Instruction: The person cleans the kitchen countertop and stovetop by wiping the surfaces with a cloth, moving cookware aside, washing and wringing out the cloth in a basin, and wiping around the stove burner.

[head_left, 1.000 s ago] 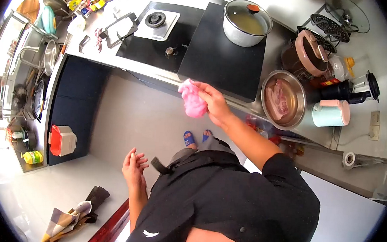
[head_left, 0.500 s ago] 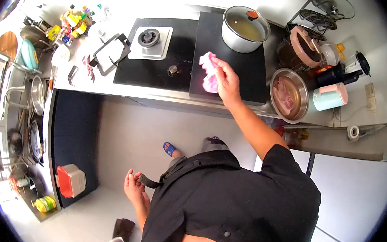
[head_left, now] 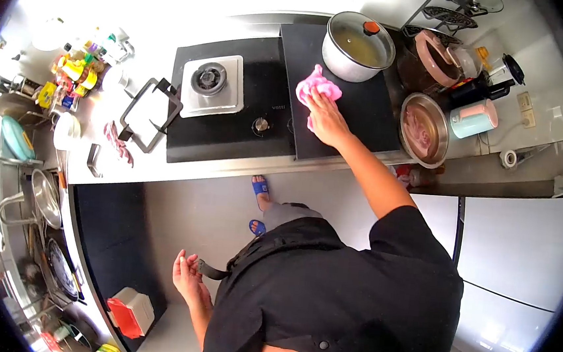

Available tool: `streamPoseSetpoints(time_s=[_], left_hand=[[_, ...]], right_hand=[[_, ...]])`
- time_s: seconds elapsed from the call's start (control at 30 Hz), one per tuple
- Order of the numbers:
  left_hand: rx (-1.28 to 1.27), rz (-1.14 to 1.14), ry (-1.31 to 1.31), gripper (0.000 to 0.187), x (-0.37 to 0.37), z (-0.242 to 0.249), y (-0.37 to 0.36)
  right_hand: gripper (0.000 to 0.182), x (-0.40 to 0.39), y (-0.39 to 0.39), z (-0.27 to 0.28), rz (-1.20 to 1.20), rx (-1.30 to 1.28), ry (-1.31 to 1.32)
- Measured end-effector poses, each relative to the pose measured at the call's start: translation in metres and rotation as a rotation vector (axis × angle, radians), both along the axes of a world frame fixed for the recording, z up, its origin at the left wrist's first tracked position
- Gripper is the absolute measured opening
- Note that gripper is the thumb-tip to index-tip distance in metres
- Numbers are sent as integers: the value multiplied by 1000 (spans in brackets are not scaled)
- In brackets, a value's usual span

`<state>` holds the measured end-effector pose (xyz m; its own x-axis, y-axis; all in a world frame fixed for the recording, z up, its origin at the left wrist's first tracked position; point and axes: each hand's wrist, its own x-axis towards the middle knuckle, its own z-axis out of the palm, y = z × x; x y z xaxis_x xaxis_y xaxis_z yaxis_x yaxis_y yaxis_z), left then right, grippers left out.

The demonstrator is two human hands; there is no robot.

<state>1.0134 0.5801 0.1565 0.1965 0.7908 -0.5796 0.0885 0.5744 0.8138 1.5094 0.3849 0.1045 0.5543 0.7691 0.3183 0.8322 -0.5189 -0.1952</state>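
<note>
My right hand (head_left: pixel 326 120) presses a crumpled pink cloth (head_left: pixel 319 86) against the black panel (head_left: pixel 350 138) on the right of the hob. Its fingers lie over the cloth, and part of the cloth shows beside them. Just beyond the cloth stands a white pot (head_left: pixel 353 69) with a glass lid. My left hand (head_left: pixel 190 280) hangs near my waist, away from the counter. Its fingers are loosely bent and apart, and I see nothing in them. A dark strap (head_left: pixel 211 271) from my clothing sticks out beside it.
The uncovered burner (head_left: pixel 208 79) is left of the panel, with a black pan support (head_left: pixel 151 114) farther left. A steel bowl of meat (head_left: pixel 424 130) stands at right, near a pastel kettle (head_left: pixel 474 118). Bottles (head_left: pixel 78 70) crowd the left corner. A red-and-white bin (head_left: pixel 132 313) hangs below.
My right hand has moved the bunched cloth slightly right and flattened over it on the panel. The view has turned and shifted, and a second slippered foot now shows. My left hand stays near my waist.
</note>
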Motion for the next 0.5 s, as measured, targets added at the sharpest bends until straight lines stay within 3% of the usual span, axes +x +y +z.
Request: streamPoseSetpoints(time_s=[0.2,0.27,0.4,0.5], left_hand=[[91,-140,64,29,47,21,52],[119,-154,49,30,55,24,68],[169,-222,47,31,69,34,92],[142,-252,29,31,71,33,110]], right_hand=[[66,104,84,-36,-179,182,-190],[57,128,106,-31,-317,71,-25],[58,162,137,-28,-455,122,68],[67,174,148,-49,-512,239,-235]])
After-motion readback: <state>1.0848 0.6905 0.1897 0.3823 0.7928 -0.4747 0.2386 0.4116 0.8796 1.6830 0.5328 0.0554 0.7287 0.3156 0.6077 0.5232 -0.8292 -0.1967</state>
